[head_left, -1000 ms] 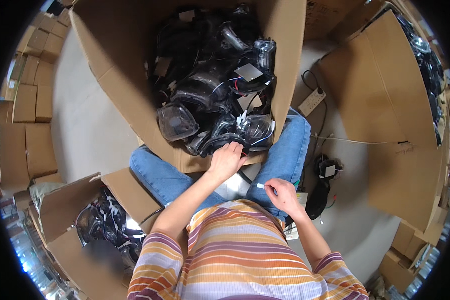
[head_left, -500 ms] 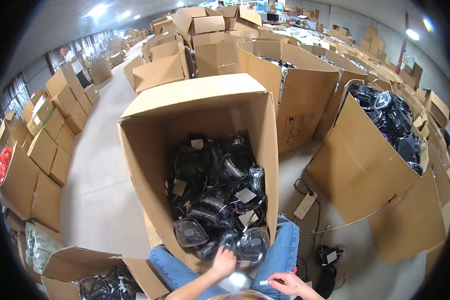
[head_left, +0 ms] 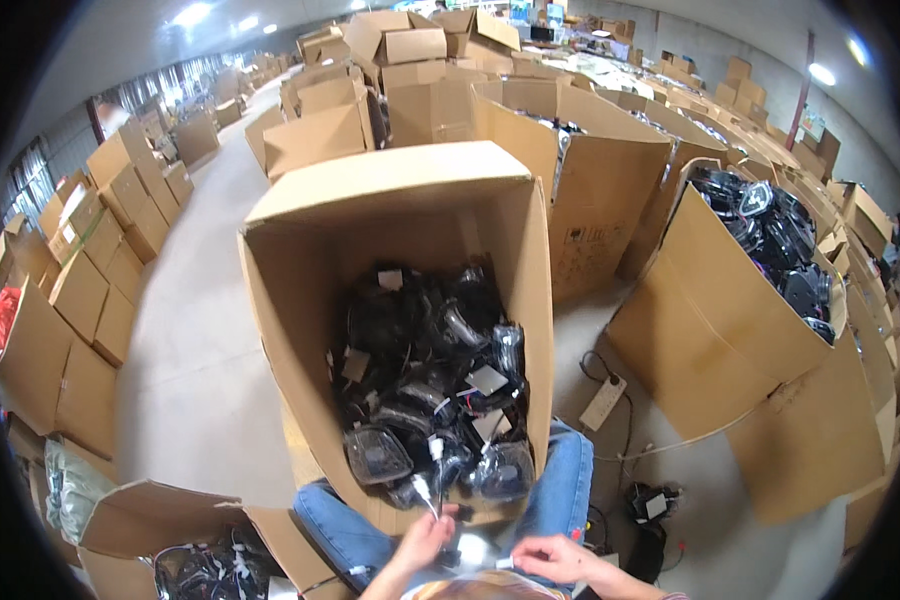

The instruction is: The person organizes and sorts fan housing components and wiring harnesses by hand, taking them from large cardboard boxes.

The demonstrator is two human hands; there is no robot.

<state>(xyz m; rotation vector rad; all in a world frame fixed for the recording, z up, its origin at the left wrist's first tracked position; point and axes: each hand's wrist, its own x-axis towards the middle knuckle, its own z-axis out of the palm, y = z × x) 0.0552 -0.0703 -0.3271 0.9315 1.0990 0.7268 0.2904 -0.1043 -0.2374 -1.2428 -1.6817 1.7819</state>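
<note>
My left hand [head_left: 427, 535] is closed on a thin cable whose white connectors [head_left: 423, 488] stick up above the fingers, at the near edge of a large open cardboard box [head_left: 395, 190]. Deep inside that box lie several black, clear-wrapped lamp-like units [head_left: 378, 455] with cables and pale tags. To the right, over my lap, my right hand [head_left: 553, 558] pinches a small white piece [head_left: 505, 563], perhaps a connector; its exact kind is too small to tell. Between the hands sits a shiny, blurred bright spot that I cannot make out.
At lower left stands a smaller box [head_left: 160, 505] of wired parts. A power strip [head_left: 603, 402] with its cord lies on the floor at right, near a black unit [head_left: 653, 505]. Another tall box [head_left: 715, 310] of black units leans beyond. Stacked cartons [head_left: 95, 290] line the left aisle.
My left hand has drawn back from the units toward me, and the cable with white connectors now rises from it. My right hand has shifted slightly left, toward the left hand.
</note>
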